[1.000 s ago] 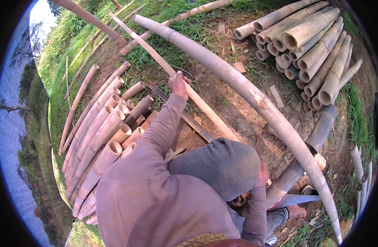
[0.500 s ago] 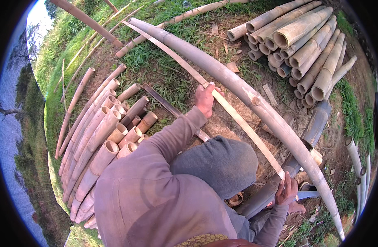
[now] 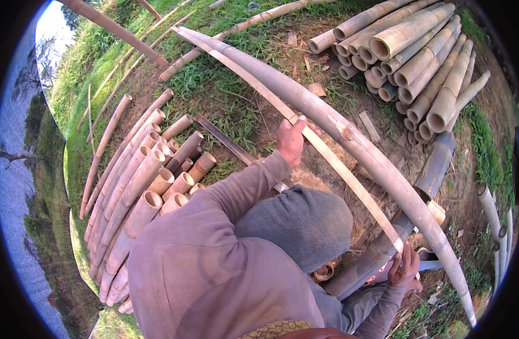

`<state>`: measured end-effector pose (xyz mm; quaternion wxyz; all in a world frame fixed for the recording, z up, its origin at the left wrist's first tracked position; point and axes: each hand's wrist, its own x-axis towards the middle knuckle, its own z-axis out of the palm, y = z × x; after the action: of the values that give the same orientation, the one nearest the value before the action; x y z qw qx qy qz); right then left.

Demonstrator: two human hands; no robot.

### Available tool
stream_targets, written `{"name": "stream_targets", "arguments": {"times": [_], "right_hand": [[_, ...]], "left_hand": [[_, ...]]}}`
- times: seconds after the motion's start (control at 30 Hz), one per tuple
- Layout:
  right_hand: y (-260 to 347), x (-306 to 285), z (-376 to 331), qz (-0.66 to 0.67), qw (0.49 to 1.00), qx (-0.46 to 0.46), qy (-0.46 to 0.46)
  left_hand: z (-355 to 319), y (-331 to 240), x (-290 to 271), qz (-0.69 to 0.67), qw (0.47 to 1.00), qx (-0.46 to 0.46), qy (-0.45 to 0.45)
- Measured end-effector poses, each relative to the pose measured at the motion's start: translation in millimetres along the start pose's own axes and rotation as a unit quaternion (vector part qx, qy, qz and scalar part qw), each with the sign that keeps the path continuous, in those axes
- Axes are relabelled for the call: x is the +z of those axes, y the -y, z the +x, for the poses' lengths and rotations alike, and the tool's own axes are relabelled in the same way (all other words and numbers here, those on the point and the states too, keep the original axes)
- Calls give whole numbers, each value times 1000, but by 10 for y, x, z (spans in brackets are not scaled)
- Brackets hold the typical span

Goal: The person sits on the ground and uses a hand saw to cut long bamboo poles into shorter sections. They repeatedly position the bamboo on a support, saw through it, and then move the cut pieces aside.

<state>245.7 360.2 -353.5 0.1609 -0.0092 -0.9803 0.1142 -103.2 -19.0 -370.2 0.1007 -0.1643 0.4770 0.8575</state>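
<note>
A long, pale bamboo strip slants from the far left down to the near right. My left hand grips it around its middle, thumb on top. At its near end, the fingers of my right hand are closed on it. Just beyond the strip, a long grey bamboo pole runs almost parallel, and the two come together at the far tip. The pole crosses above a thick dark bamboo log. Beside my right hand shows a flat bluish piece, partly hidden.
Cut bamboo lengths lie stacked at my left, and another stack lies far right. A dark split bamboo piece rests on the ground beyond my left arm. Thin pale poles stand at the right edge. A bamboo ring lies beside my knee.
Both hands have shifted slightly right and nearer, carrying the strip with them. Its far part now sits closer against the pole. My grip stays the same.
</note>
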Motion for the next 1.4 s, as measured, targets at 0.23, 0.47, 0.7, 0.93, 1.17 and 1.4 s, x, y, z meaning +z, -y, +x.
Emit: {"name": "stream_targets", "arguments": {"times": [0.23,0.47,0.7,0.93,1.17,1.4], "right_hand": [[-185,-178,-128,-8,1000,18,9],[-484,-356,425,-45,999,28,-5],[-957,-222,686,-42,994,97,-26],[-944,-76,663,-15,989,138,-43],[-432,61,269,-94,940,238,-224],[-37,1158,-1406,110,779,617,-27]], "left_hand": [[-57,104,129,16,999,-12,37],[-22,151,130,119,989,-53,64],[-127,494,510,441,798,240,334],[-573,1020,1982,601,384,507,484],[-554,1445,2238,743,283,335,506],[-635,1416,2270,758,266,346,484]]}}
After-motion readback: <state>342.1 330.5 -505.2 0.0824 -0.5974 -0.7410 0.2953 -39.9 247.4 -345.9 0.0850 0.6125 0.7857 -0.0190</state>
